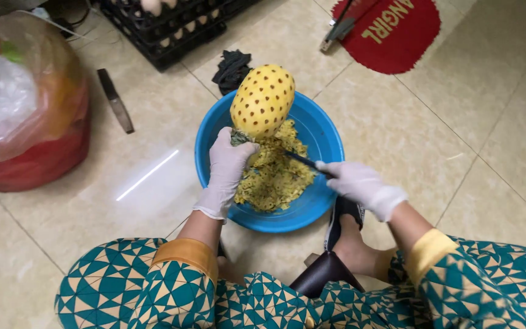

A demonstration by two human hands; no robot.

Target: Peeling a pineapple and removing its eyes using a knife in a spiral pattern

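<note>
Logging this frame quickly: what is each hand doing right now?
Left hand: closed around the base of the peeled pineapple.
Right hand: closed on a knife over the blue basin.

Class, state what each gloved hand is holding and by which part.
The left hand grips the peeled pineapple at its stem end, over the blue basin. The right hand holds a knife by its handle.

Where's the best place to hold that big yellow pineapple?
Probably at its narrow stem end, from below, as the left hand does. The peeled pineapple stands tilted above the blue basin, its flesh looks wet and slippery, and the stub gives the fingers a firmer grip, away from the knife.
</note>
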